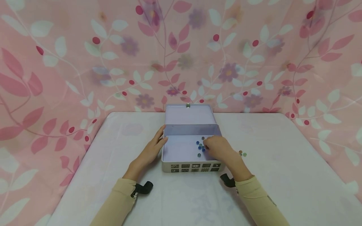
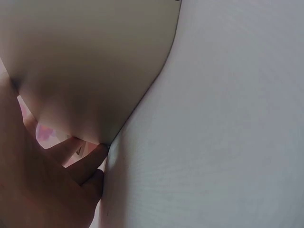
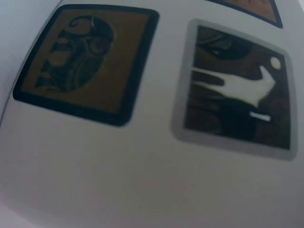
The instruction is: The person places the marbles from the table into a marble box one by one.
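Note:
A tin box point(image 1: 181, 166) with printed pictures on its front stands on the table, its lid point(image 1: 189, 114) raised at the back. My left hand point(image 1: 152, 147) holds the box's left side, thumb over the rim and fingers along the outer wall; in the left wrist view, the fingers point(image 2: 85, 166) reach round the box's corner. My right hand point(image 1: 219, 147) is inside the box at the right, knuckles bent and fingertips hidden from the head camera, so I cannot tell whether it holds anything. Several glass marbles point(image 1: 199, 147), mostly blue, lie on the box floor beside it.
A few more marbles point(image 1: 244, 154), orange and green among them, lie on the white tablecloth point(image 1: 271, 163) right of the box. A pink floral curtain point(image 1: 181, 56) hangs behind the table. Picture squares point(image 3: 237, 90) on the box wall fill the right wrist view.

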{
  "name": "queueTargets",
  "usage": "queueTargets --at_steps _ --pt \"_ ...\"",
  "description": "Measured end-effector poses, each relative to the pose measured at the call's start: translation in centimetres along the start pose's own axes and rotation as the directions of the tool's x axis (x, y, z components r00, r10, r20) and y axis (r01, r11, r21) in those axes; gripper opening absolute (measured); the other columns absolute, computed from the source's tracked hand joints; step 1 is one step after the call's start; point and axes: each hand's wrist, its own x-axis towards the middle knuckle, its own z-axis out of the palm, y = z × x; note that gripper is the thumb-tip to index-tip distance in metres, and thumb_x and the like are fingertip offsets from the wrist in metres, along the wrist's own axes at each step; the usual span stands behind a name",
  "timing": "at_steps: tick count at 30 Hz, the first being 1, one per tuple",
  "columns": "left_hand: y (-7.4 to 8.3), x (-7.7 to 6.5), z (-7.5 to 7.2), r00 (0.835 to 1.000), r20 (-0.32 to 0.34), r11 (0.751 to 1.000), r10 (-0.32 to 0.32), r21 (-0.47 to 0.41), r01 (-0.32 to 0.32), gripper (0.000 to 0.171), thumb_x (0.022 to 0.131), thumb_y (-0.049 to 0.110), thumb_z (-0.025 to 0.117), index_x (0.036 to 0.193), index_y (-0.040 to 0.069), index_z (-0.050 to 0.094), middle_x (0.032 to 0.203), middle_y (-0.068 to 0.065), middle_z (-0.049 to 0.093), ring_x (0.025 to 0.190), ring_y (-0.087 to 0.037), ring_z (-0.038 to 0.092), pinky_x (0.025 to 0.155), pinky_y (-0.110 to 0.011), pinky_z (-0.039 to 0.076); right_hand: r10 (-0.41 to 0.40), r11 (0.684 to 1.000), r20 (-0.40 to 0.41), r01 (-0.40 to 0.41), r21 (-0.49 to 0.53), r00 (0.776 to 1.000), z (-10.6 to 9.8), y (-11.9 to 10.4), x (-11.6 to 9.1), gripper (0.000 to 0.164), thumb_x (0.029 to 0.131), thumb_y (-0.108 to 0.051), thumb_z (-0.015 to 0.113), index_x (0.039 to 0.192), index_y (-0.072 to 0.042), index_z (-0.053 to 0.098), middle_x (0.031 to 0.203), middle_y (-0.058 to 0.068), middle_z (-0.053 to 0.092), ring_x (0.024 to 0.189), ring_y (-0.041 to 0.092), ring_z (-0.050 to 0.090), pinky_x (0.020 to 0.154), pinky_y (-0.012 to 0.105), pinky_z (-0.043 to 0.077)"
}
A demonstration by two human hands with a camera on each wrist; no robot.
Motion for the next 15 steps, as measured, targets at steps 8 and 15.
queueTargets --at_steps 8,15 --pt "2.4 -0.9 -0.6 0.998 0.052 1.000 -0.021 -0.007 0.022 0.064 0.106 0.046 0.041 0.160 0.036 0.009 0.167 -0.006 0.017 0.154 -0.033 0.020 0.121 -0.060 0.022 -0.006 0.998 0.008 0.006 -0.062 1.000 0.4 -0.1 -0.2 0.016 0.078 0.000 0.072 0.072 -0.014 0.066 0.066 -0.003 0.062 0.058 0.012 0.046 0.053 0.031 0.045" --pt "4.4 -1.8 -1.0 0.998 0.052 1.000 -0.021 0.004 0.021 0.061 0.107 0.041 0.041 0.159 0.040 0.009 0.166 -0.009 0.020 0.152 -0.035 0.026 0.120 -0.059 0.024 -0.009 0.998 -0.016 0.008 -0.061 1.000 0.5 -0.1 -0.1 0.015 0.079 -0.002 0.072 0.072 -0.014 0.068 0.064 -0.003 0.062 0.057 0.012 0.044 0.051 0.031 0.042"
